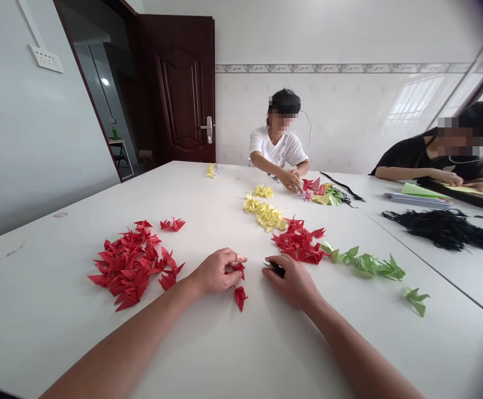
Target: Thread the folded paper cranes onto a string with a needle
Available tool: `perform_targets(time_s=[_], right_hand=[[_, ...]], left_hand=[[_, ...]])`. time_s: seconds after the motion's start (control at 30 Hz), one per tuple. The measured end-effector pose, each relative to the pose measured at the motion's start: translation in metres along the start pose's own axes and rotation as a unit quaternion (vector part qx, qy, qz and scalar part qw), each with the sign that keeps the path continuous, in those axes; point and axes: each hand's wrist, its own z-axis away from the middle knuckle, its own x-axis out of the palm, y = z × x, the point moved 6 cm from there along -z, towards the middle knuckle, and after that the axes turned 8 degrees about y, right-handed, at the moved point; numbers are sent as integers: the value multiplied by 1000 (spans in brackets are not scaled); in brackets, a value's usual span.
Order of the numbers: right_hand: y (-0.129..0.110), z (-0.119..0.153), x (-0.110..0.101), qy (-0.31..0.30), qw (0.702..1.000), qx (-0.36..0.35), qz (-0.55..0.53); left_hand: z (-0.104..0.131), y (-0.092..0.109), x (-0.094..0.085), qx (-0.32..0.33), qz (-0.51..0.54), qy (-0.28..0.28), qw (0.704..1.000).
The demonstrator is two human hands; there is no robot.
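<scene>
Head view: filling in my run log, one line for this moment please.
left hand: pinching small red folded paper piece | right hand: on small black object | surface: white table

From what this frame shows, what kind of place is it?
Probably a plain workroom used for paper craft: a big white table with piles of folded red paper pieces, yellow ones, and two other people folding alongside.
</scene>
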Motion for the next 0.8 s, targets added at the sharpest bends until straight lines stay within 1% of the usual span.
perform_targets(time_s=[0.07,0.13,0.23,0.33,0.43,0.6,0.7,0.8], right_hand=[[-1,0,0,-1,1000,0,-1],[-2,0,-1,1,1000,-1,-1],[-4,1,-1,4,1000,-2,-4],[-5,2,0,3,1000,2,-13],[-4,1,1,2,999,21,-34],[-11,2,1,-9,998,18,-66],[-17,6,0,-18,994,25,-107],[-23,11,4,-42,988,37,-144]], left_hand=[[0,4,1,20,-7,0,1000],[0,4,1,17,-6,8,1000],[-1,0,-1,-13,13,24,1000],[0,-6,-1,-57,38,31,997],[0,-10,-2,-87,55,58,993],[0,-11,-6,-104,83,103,986],[0,-11,-10,-108,87,134,981],[-1,-9,-8,-93,74,124,985]])
